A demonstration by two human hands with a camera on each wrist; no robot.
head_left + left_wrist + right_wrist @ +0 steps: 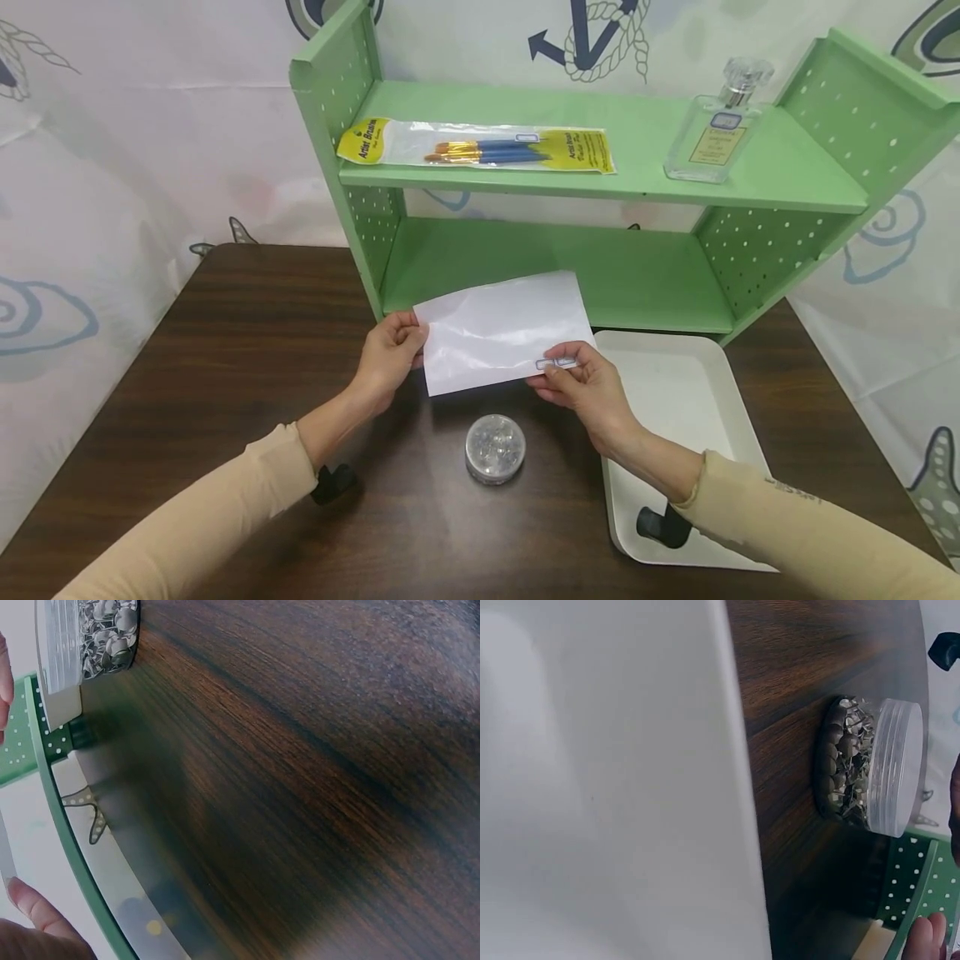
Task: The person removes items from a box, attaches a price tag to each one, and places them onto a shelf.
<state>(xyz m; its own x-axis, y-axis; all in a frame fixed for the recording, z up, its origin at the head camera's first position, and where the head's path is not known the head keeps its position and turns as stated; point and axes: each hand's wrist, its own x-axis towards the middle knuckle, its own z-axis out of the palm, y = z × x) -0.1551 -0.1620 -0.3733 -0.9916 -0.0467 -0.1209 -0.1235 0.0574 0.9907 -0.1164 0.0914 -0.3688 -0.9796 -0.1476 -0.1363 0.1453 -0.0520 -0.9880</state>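
Between the two hands, a glossy white paper sheet (502, 329) is held up in front of the green shelf's lower level. My left hand (390, 354) pinches its left edge between thumb and fingers. At the lower right corner my right hand (588, 387) grips it, the thumb beside a small blue-edged label (557, 363). Below the sheet, a round clear jar (495, 450) stands on the dark wooden table. Silvery thumbtacks (844, 765) fill the jar in the right wrist view. Only fingertips (41, 907) of the left hand show in its wrist view.
A green two-level shelf (555, 258) stands at the back. Its upper board carries a pack of art brushes (480, 146) and a glass perfume bottle (712, 137). On the right lies a white tray (675, 400), partly under the right forearm.
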